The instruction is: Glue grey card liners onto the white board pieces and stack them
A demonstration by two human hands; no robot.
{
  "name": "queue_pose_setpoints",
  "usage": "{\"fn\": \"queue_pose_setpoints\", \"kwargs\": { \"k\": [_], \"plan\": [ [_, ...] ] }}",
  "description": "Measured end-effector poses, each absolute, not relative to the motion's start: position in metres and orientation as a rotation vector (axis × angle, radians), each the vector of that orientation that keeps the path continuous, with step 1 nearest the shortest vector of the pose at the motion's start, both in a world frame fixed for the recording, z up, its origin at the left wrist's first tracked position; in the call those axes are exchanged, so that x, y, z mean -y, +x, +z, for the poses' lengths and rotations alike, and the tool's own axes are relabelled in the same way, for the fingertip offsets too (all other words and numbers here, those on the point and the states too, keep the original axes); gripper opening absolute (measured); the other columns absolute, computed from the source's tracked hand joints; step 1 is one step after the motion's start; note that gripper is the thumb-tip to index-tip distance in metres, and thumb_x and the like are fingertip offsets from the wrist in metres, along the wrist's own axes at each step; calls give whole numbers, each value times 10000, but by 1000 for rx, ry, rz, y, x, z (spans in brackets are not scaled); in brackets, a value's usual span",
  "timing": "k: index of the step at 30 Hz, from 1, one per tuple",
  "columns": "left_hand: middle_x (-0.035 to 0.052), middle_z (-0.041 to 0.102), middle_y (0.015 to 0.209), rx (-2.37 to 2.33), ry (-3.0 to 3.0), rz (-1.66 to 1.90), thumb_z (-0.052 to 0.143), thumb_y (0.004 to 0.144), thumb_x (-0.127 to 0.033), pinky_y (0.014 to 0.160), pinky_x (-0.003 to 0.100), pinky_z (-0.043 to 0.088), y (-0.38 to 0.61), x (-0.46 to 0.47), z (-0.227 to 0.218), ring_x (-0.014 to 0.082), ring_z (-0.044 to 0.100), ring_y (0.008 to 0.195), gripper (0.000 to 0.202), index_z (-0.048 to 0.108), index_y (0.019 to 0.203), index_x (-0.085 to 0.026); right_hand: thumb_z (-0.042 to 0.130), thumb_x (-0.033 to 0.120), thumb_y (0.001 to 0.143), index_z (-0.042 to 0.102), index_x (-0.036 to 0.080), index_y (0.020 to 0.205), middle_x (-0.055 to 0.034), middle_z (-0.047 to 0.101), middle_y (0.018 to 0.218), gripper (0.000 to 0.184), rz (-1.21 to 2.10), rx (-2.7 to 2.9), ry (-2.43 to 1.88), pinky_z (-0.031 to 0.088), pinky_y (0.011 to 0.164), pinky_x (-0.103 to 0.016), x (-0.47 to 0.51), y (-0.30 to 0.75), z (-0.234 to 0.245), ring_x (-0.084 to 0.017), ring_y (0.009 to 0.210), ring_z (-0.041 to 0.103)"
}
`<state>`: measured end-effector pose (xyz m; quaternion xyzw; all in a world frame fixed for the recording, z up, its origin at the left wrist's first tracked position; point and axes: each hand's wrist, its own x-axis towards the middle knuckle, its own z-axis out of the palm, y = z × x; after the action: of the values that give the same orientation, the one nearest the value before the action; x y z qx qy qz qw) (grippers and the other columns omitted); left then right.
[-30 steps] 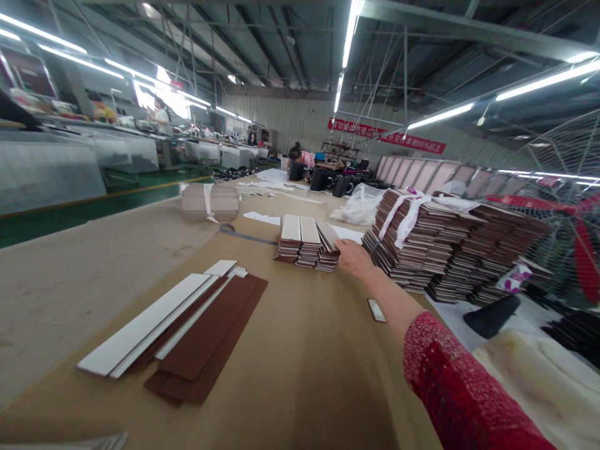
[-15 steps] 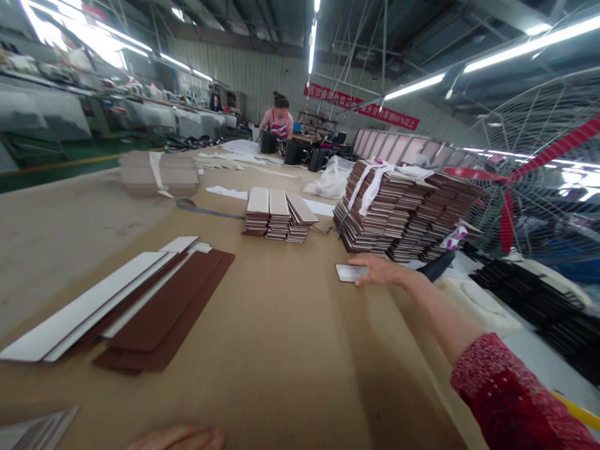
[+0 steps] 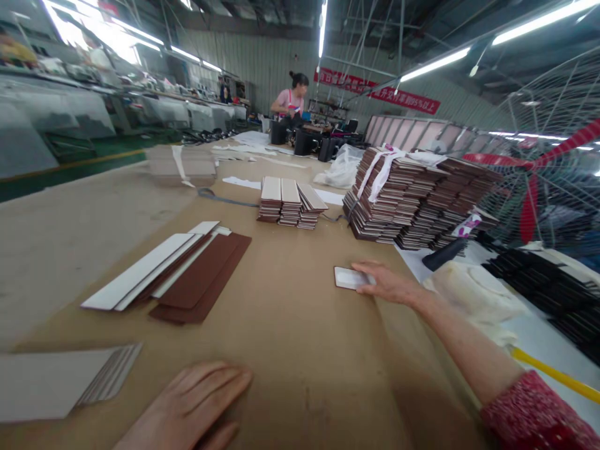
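Note:
My right hand [image 3: 382, 282] reaches out over the brown-covered table and grips the right end of a small white rectangular piece [image 3: 345, 277] with a dark rim. Its fingers and thumb close over that end, so part of the piece is hidden. Low in the view, my left hand [image 3: 197, 400] rests on the table with its fingers stretched out, holding nothing. To its left lies a fanned stack of grey boards [image 3: 56, 378]. Farther off are long white strips [image 3: 145, 272] and brown strips [image 3: 199, 275], overlapping at a slant.
Small bundled boards [image 3: 290, 197] stand mid-table, near a tall tied stack of brown-and-white boards [image 3: 398, 194]. A large fan [image 3: 534, 164] and black stacked pieces [image 3: 539, 281] are at the right. A co-worker [image 3: 289, 103] stands behind black items [image 3: 304, 142] at the far end.
My left hand has come further into view at the bottom. My right hand still holds the white piece, now farther from the tall stack. The view has shifted, showing more of the grey boards.

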<state>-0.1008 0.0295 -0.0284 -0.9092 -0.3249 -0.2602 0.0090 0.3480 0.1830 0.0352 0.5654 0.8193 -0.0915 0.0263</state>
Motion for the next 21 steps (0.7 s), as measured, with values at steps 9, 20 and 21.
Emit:
{"fn": "queue_pose_setpoints", "kwargs": {
  "k": [9,20,21],
  "plan": [
    [76,687,1136,1220,-3049,-999,483,956,-179,1004,370,468,-95,6,26,186,607,1068,297,551,1245,-192,601,467,888,606,209,1338,-84,653,1298,519,182,-3115,1209,575,928,-445,-76,251,12,-297,1179,625],
    [105,545,1325,1826,-2671,-390,633,832,-281,1069,488,368,-236,-11,66,278,491,1204,538,504,1351,-219,527,486,908,460,279,1464,-41,615,1352,596,417,-3441,1078,569,872,-506,-51,215,18,-335,1127,647],
    [102,546,1327,1836,-2677,-319,637,824,-284,1068,484,364,-246,-16,67,282,486,1206,546,508,1352,-223,520,474,910,440,292,1477,-33,611,1358,601,413,-3442,1087,566,876,-509,-51,222,17,-335,1132,644]
  ]
}}
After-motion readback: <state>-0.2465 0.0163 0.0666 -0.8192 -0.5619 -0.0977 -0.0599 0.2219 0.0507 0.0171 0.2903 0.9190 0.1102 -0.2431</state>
